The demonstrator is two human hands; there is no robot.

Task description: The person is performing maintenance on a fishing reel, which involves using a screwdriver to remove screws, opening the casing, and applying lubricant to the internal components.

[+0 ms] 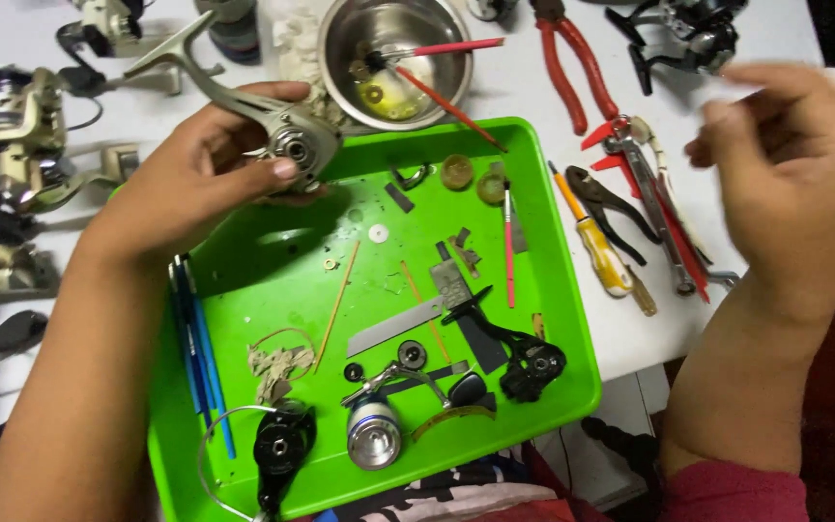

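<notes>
My left hand [181, 179] grips a grey metal fishing-reel body [277, 130] by its round gear housing, its long stem pointing up and left, above the far left corner of a green plastic tray [558, 319]. My right hand [790, 155] hovers blurred over the right side of the table with fingers loosely spread, holding nothing that I can see. In the tray lie a silver spool [374, 435], a black handle part [532, 360], a black rotor piece [282, 447], a red-handled brush [508, 242], washers and small metal strips.
A steel bowl [340, 39] with red-handled tools stands behind the tray. Red-handled pliers [572, 72], a yellow screwdriver [596, 242] and black pliers [616, 208] lie right of the tray. Other reels [2, 121] crowd the left edge. Blue pens [195, 348] lie in the tray's left side.
</notes>
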